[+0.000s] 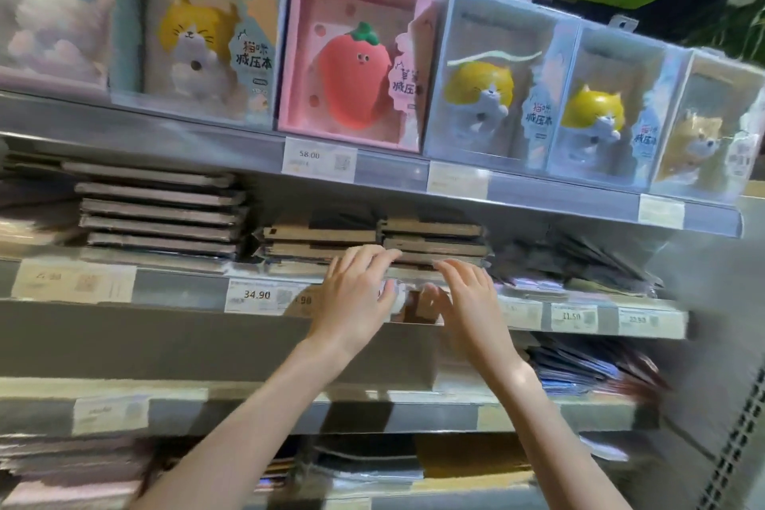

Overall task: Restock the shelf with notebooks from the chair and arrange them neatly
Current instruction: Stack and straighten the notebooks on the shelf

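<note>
The notebooks [430, 242] lay flat in two low stacks side by side on the middle shelf [182, 290], their page edges facing outward just behind the shelf's price rail. Both hands reached up to the front of these stacks. The left hand [358, 292] had its fingers straight and slightly spread, the tips resting against the front edge of the lower notebooks. The right hand [467, 298] was likewise extended with its fingers straight and close together, touching the front of the right-hand stack; between the two thumbs something small and brownish showed at the rail, but blur made it impossible to tell what it was or whether either thumb held it.

To the left sat a taller stack of grey-covered notebooks [161, 209]. A price tag reading 34.90 [256, 295] was fixed to the rail beside the left hand. On the shelf above stood boxed squishy notebooks: a pink strawberry box [352, 54] between cat boxes [198, 29], with a 58.00 tag [318, 159] below it. Dark wrapped items [579, 257] lay piled to the right.
</note>
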Demonstrator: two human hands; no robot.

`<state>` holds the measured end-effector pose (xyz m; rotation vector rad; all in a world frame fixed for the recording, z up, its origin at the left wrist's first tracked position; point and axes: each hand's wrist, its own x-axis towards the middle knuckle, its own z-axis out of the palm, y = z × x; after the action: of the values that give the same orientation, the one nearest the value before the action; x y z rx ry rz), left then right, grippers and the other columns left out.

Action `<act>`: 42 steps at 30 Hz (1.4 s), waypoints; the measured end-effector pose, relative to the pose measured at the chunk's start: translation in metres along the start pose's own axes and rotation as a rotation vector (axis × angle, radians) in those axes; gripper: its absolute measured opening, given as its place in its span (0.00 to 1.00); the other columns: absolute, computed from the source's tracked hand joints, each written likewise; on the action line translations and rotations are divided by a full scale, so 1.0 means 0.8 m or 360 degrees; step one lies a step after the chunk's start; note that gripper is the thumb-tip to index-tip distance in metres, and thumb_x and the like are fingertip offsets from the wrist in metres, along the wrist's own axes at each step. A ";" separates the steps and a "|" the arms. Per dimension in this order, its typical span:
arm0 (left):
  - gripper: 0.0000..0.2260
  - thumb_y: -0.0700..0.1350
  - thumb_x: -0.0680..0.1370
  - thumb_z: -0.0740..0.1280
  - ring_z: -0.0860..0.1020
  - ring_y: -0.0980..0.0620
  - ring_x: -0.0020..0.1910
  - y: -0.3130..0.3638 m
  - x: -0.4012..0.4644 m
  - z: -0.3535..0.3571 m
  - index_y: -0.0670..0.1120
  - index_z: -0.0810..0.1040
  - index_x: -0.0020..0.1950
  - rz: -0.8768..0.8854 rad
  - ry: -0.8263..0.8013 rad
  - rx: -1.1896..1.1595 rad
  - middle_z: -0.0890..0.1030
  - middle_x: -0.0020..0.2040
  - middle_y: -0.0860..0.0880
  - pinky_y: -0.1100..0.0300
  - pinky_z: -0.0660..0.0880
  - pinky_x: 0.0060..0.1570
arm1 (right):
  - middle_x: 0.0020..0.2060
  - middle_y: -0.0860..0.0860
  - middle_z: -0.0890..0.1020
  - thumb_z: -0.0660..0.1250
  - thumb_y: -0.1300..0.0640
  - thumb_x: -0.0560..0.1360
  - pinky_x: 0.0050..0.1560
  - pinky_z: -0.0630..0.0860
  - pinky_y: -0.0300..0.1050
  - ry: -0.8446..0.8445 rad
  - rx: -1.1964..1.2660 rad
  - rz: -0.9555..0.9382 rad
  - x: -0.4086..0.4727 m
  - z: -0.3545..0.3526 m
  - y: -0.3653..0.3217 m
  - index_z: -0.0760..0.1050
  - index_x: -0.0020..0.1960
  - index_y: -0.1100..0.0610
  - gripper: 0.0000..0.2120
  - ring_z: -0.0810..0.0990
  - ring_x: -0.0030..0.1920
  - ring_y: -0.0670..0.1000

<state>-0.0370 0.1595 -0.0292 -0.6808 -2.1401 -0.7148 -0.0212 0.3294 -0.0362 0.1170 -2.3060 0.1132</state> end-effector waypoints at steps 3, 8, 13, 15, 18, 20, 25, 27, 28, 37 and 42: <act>0.14 0.43 0.77 0.63 0.72 0.53 0.59 0.012 0.011 0.027 0.50 0.75 0.62 0.0094 0.0030 0.0086 0.77 0.57 0.53 0.60 0.63 0.61 | 0.55 0.54 0.79 0.57 0.47 0.78 0.58 0.73 0.54 0.0082 0.0033 -0.0041 0.008 0.008 0.030 0.74 0.61 0.56 0.19 0.77 0.56 0.57; 0.11 0.48 0.76 0.60 0.76 0.56 0.51 0.003 0.020 0.063 0.50 0.79 0.54 0.0148 0.0109 0.0400 0.81 0.49 0.56 0.60 0.61 0.55 | 0.43 0.51 0.81 0.53 0.43 0.76 0.41 0.75 0.46 0.0277 -0.0016 -0.0164 0.023 0.034 0.072 0.78 0.51 0.56 0.22 0.79 0.42 0.55; 0.13 0.52 0.76 0.57 0.76 0.55 0.50 0.005 0.024 0.077 0.49 0.79 0.51 0.0069 0.0189 0.0589 0.80 0.46 0.55 0.59 0.62 0.54 | 0.43 0.49 0.79 0.47 0.39 0.78 0.41 0.74 0.45 0.0350 0.0022 -0.0256 0.030 0.044 0.091 0.79 0.48 0.53 0.26 0.77 0.43 0.52; 0.13 0.52 0.77 0.57 0.76 0.54 0.50 0.007 0.023 0.078 0.49 0.79 0.50 0.0036 0.0185 0.0650 0.80 0.46 0.54 0.58 0.62 0.54 | 0.43 0.49 0.79 0.51 0.40 0.76 0.41 0.73 0.45 0.0338 0.0032 -0.0250 0.029 0.044 0.095 0.79 0.49 0.52 0.23 0.77 0.44 0.52; 0.14 0.53 0.77 0.55 0.76 0.53 0.48 0.008 0.024 0.078 0.49 0.78 0.48 -0.0020 0.0180 0.0759 0.79 0.45 0.53 0.58 0.62 0.53 | 0.43 0.49 0.79 0.52 0.39 0.75 0.41 0.72 0.45 0.0314 0.0006 -0.0205 0.027 0.042 0.098 0.80 0.50 0.50 0.22 0.76 0.44 0.53; 0.15 0.54 0.77 0.54 0.76 0.52 0.48 0.008 0.024 0.078 0.49 0.78 0.48 -0.0046 0.0188 0.0807 0.79 0.45 0.53 0.56 0.62 0.52 | 0.43 0.49 0.79 0.52 0.38 0.75 0.40 0.72 0.46 0.0296 0.0001 -0.0161 0.025 0.041 0.100 0.80 0.50 0.49 0.22 0.76 0.42 0.53; 0.22 0.59 0.77 0.52 0.76 0.47 0.48 -0.006 0.024 0.074 0.49 0.81 0.49 -0.0095 0.0150 0.0970 0.80 0.41 0.49 0.51 0.62 0.53 | 0.44 0.48 0.78 0.47 0.36 0.76 0.41 0.73 0.46 0.0172 -0.0044 -0.0153 0.026 0.037 0.099 0.78 0.52 0.47 0.25 0.79 0.37 0.51; 0.23 0.60 0.77 0.51 0.76 0.45 0.49 -0.009 0.024 0.074 0.48 0.81 0.49 -0.0094 0.0144 0.0978 0.81 0.39 0.48 0.50 0.61 0.53 | 0.44 0.48 0.77 0.49 0.36 0.75 0.37 0.73 0.44 0.0145 -0.0043 -0.0189 0.030 0.033 0.099 0.78 0.52 0.46 0.23 0.78 0.33 0.50; 0.23 0.61 0.77 0.52 0.76 0.45 0.49 -0.010 0.025 0.074 0.48 0.81 0.49 -0.0089 0.0137 0.0964 0.81 0.38 0.49 0.50 0.60 0.53 | 0.44 0.48 0.78 0.50 0.36 0.74 0.34 0.72 0.42 0.0132 -0.0042 -0.0212 0.031 0.031 0.100 0.78 0.51 0.46 0.23 0.77 0.31 0.50; 0.28 0.70 0.72 0.49 0.75 0.49 0.44 -0.011 0.032 0.071 0.51 0.80 0.44 -0.0009 0.0105 0.0830 0.80 0.35 0.52 0.51 0.58 0.48 | 0.57 0.47 0.73 0.34 0.23 0.65 0.48 0.69 0.49 -0.0157 -0.0078 -0.0225 0.031 0.023 0.096 0.72 0.63 0.46 0.45 0.79 0.46 0.55; 0.28 0.70 0.72 0.50 0.75 0.48 0.43 -0.008 0.033 0.069 0.50 0.79 0.41 0.0011 0.0130 0.0820 0.80 0.33 0.51 0.51 0.58 0.47 | 0.57 0.46 0.74 0.39 0.24 0.66 0.51 0.62 0.49 -0.0231 -0.0056 -0.0213 0.032 0.019 0.092 0.72 0.61 0.48 0.41 0.78 0.50 0.53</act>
<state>-0.0839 0.1984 -0.0403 -0.3719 -2.1192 -0.1628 -0.0579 0.3992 -0.0308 0.2688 -2.4355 -0.0049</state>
